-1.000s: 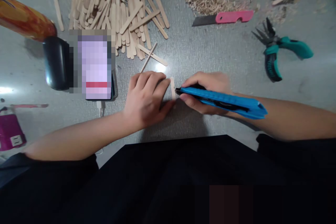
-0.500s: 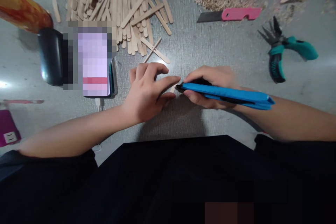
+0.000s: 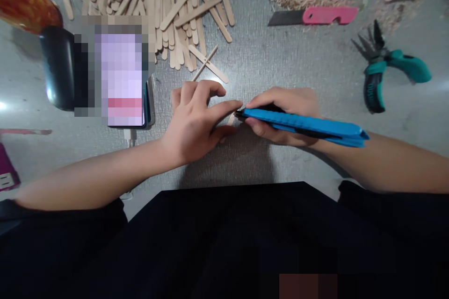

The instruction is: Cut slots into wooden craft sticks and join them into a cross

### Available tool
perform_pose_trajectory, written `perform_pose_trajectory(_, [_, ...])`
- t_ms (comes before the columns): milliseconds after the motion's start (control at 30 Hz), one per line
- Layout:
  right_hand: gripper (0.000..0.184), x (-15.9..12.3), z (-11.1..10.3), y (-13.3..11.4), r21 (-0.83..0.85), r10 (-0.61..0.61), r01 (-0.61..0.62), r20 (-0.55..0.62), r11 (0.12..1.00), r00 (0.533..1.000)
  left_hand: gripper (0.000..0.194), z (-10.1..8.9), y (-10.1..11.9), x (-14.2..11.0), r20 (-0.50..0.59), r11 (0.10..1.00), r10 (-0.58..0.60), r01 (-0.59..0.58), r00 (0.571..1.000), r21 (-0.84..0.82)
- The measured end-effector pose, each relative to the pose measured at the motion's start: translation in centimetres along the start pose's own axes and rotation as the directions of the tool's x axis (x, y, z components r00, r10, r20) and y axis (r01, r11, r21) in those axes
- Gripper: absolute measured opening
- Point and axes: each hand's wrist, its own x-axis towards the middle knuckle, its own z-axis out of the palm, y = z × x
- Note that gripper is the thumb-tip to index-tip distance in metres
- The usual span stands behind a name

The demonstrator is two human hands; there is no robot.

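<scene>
Worktop [image 3: 315, 60], toward near edge: grips blue cutter [image 3: 308, 126] in right hand [image 3: 298, 100], with tip at small wooden piece [image 3: 231, 119]; spans it with half-curled left hand [image 3: 192, 121], cannot tell whether pinching

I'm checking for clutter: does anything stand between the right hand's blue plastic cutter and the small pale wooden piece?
Nothing visible does. The blue plastic cutter in the right hand has its black tip by the small pale wooden piece, which shows between the thumb and forefinger of the left hand.
</scene>
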Motion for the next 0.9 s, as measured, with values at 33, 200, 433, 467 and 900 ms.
perform_pose_trajectory(33, [0.019, 0.0, -0.01, -0.06, -0.005, 0.003, -0.003, 0.0, 1.0, 1.0, 0.045, -0.01, 0.01, 0.01, 0.0, 1.0, -0.001, 0.001, 1.0, -0.001])
perform_pose_trajectory(200, [0.018, -0.11, 0.02, -0.23, -0.021, 0.005, -0.005, -0.003, 1.0, 1.0, 0.046, -0.12, 0.0, 0.02, -0.006, 1.0, 0.008, -0.008, 1.0, 0.003])
perform_pose_trajectory(433, [0.019, -0.03, -0.13, -0.16, -0.077, -0.019, 0.022, 0.048, 0.997, 0.999, 0.044, -0.28, 0.05, 0.17, 0.001, 1.0, -0.003, 0.003, 1.0, -0.008])
perform_pose_trajectory(467, [0.02, -0.01, -0.17, -0.13, -0.08, -0.034, 0.039, 0.064, 0.996, 0.997, 0.044, -0.31, 0.07, 0.2, 0.003, 1.0, -0.003, 0.003, 1.0, -0.008])
perform_pose_trajectory(900, [0.023, -0.02, -0.17, -0.29, -0.097, -0.051, 0.055, 0.04, 0.994, 0.998, 0.045, -0.32, 0.0, 0.19, 0.021, 0.999, -0.008, 0.009, 1.0, -0.05])
